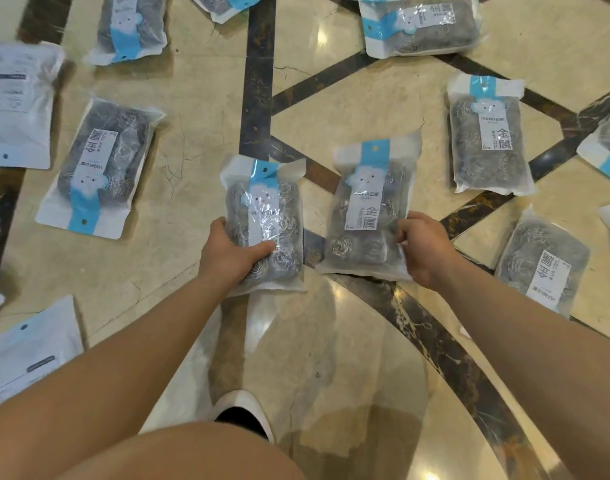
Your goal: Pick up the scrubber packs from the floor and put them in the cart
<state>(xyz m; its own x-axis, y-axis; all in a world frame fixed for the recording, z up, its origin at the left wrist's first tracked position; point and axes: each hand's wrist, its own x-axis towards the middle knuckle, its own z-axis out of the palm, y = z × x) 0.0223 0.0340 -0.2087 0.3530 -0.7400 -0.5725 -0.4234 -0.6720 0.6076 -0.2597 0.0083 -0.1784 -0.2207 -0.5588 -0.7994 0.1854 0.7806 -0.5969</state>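
Two packs were in play: the left hand (232,251) gripped one scrubber pack (265,225) just off the floor (199,140), while the right hand's (422,245) fingers (402,233) pinched a neighbouring pack's (367,209) slippery edge, which might slide free; no cart showed.

The polished beige marble floor (199,109) is inlaid with dark brown veined stone bands (258,81) that cross in straight lines and one curve, and fine cracks show in the pale slabs. Ceiling lights glare off its gloss. At the lower middle a white shoe (243,408) with a dark opening stands on it.
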